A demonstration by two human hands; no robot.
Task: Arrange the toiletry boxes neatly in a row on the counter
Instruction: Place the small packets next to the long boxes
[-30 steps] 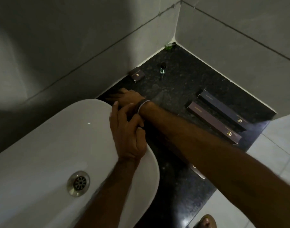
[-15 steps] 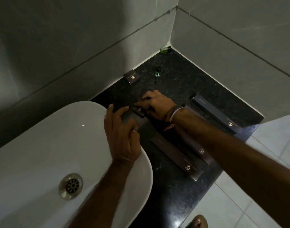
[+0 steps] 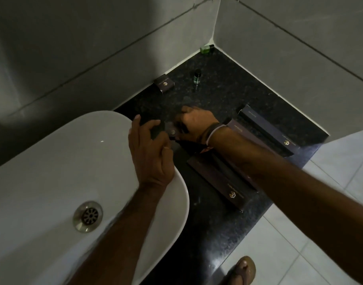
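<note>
On the black granite counter (image 3: 217, 95) lie dark toiletry boxes with gold logos. My right hand (image 3: 195, 122) is closed on a small dark box (image 3: 172, 131) just right of the basin rim. My left hand (image 3: 149, 153) rests on that rim with fingers apart, close to the small box, holding nothing. Three long boxes lie side by side: the nearest (image 3: 219, 184), a middle one (image 3: 240, 130) mostly under my right forearm, and the farthest (image 3: 267, 130). Another small box (image 3: 164, 84) sits against the back wall.
A white oval basin (image 3: 63, 171) with a metal drain (image 3: 88, 216) fills the left. A small green bottle (image 3: 197, 76) stands on the counter and a green item (image 3: 207, 48) lies in the wall corner. Tiled walls enclose the counter; a sandalled foot (image 3: 241, 270) is on the floor.
My right hand drew back from the far side of the basin toward the long boxes, bringing a small dark box with it. My left hand stayed on the basin rim.
</note>
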